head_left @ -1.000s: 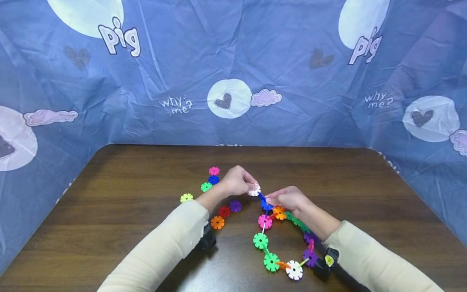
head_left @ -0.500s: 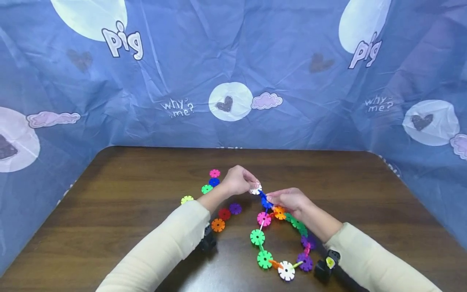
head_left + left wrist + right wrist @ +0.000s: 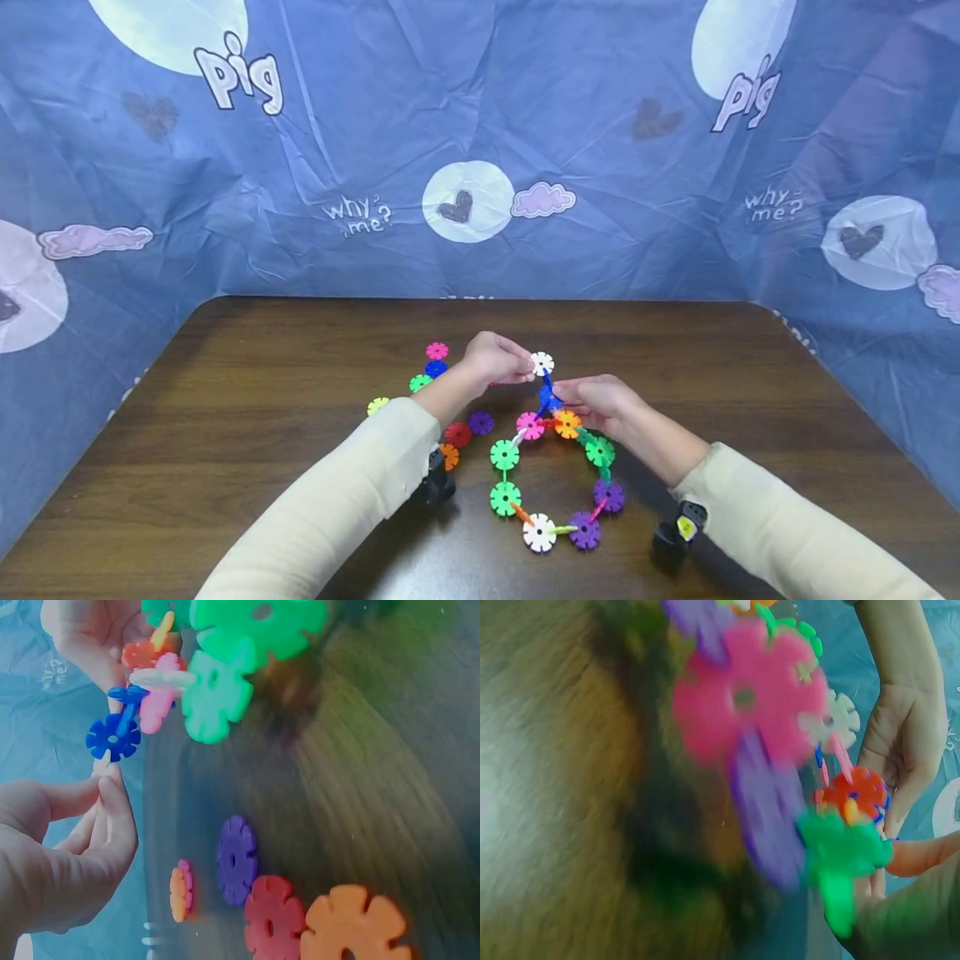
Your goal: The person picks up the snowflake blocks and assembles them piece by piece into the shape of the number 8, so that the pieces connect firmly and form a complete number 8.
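Observation:
Notched plastic snowflake discs are joined into a ring, with a short tail at its far end. My left hand [image 3: 498, 358] pinches the white disc [image 3: 542, 364] at the tail's tip between thumb and fingers. Below it, my right hand [image 3: 600, 400] pinches a blue disc [image 3: 550, 398] of the tail. The ring hangs toward me from there, with a pink disc [image 3: 530, 426], an orange disc [image 3: 567, 425] and green, purple and white ones. In the left wrist view another blue disc [image 3: 112, 739] adjoins the white piece. Green and pink discs blur close to the wrist cameras.
Loose discs lie on the brown table [image 3: 262, 400] to the left, partly behind the left forearm: pink [image 3: 437, 351], blue, green, yellow [image 3: 377, 406], purple [image 3: 481, 423], red [image 3: 457, 434] and orange. A blue printed cloth [image 3: 405, 108] surrounds the table's back and sides.
Both hands have lifted slightly, and the white tip disc has moved farther away and right. The ring has swung left and spread into a rounder loop. Both hands keep their pinch.

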Available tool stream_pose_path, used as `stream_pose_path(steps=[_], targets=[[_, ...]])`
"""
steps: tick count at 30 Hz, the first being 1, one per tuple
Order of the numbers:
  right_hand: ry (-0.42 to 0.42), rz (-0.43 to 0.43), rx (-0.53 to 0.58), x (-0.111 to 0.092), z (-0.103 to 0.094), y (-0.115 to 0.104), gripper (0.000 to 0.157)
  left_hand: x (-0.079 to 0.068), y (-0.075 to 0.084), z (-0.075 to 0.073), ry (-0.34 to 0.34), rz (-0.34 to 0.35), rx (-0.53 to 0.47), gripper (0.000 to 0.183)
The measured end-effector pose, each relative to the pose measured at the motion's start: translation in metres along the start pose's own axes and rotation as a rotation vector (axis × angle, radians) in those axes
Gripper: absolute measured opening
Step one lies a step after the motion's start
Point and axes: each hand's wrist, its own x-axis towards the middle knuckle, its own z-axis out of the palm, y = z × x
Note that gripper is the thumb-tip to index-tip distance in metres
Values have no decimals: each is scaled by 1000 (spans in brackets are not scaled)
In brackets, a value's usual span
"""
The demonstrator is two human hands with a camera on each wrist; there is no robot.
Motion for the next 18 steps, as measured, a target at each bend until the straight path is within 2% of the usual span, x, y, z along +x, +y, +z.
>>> stream_pose_path(steps=[4,10,18], targets=[[-82,16,9,-1,-7,4,46,0,-2,4,-62,-55,-46,22],[-126,13,-24,1,-19,4,46,0,-9,5,-132,-134,-82,26],[-152,-38,-54,9,-25,0,48,-1,-12,6,-163,-152,-28,27]])
